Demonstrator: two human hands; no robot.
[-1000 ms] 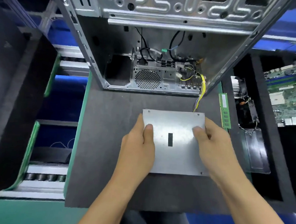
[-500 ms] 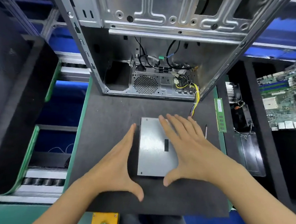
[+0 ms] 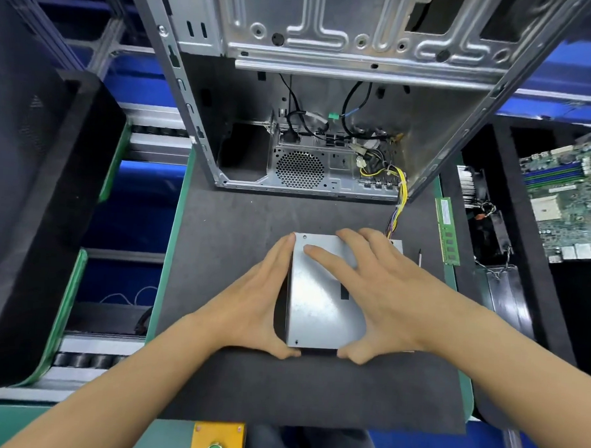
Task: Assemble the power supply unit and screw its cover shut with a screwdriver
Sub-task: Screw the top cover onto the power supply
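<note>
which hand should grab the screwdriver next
Probably the right hand: the thin screwdriver lies on the mat just right of the cover. The left hand is on the cover's far side.

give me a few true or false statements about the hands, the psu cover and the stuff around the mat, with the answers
1. The left hand lies with straight fingers along the left edge of the metal cover. True.
2. The right hand grips a screwdriver. False: it lies flat on the cover, and a thin tool that may be the screwdriver lies untouched on the mat to the right.
3. A bundle of yellow wires runs from the open computer case down toward the cover. True.
4. The green memory stick lies on top of the cover. False: it lies at the mat's right edge, apart from the cover.
5. A motherboard sits to the left of the case. False: it is at the far right.
</note>
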